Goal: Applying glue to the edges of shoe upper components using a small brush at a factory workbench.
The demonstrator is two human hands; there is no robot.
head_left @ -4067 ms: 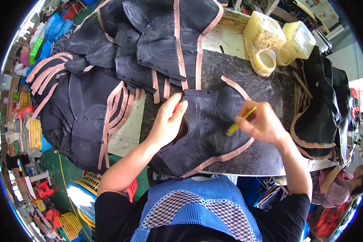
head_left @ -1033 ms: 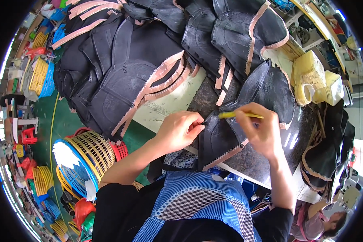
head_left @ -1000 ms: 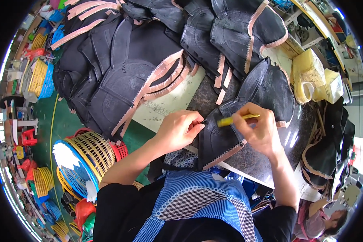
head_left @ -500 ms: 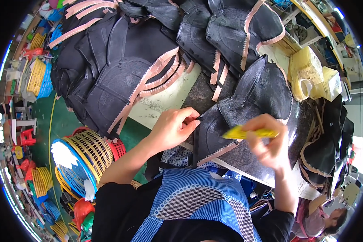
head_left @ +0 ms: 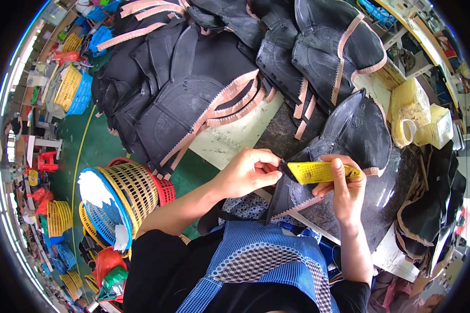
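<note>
Left hand (head_left: 250, 172): thumb and fingers pinching the corner of a black piece (head_left: 344, 130). Right hand (head_left: 344, 180): gripping a flat yellow tool (head_left: 316, 172), its far end close by the left fingers; contact with the piece there cannot be told. Piece lies between the hands and ahead of the right; its pink zigzag strip (head_left: 303, 206) runs below the tool, and the near corner overhangs the table edge, toward the apron (head_left: 266, 261). Bare dark board (head_left: 381, 208) right of the right hand, giving side room as far as hanging black pieces (head_left: 431, 193). Ahead-left of the left hand: pale tabletop strip (head_left: 235, 138), then piled black pieces (head_left: 177, 115). Yellowed containers (head_left: 410, 109) ahead-right of the right hand.
</note>
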